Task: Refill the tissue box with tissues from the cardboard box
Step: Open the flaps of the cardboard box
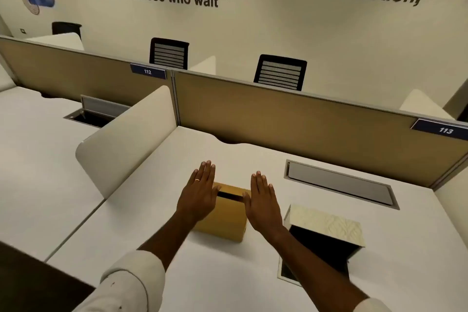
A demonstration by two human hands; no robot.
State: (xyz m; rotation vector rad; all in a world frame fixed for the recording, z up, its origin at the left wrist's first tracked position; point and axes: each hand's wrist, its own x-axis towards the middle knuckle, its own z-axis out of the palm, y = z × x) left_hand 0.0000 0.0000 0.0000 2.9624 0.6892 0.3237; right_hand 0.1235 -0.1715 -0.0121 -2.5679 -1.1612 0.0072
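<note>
On the white bench [228,273] a brown cardboard box [225,220] stands between two flat, spread hands, the left hand [200,192] against its left side and the right hand [263,200] against its right. Just to the right of them a patterned tissue box [326,225] lies with its dark open side facing the camera. A tan partition [291,119] runs behind the bench, with two black chairs [279,72] beyond it.

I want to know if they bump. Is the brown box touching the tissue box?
Apart. The head view shows bare white desk between the cardboard box and the tissue box.
</note>
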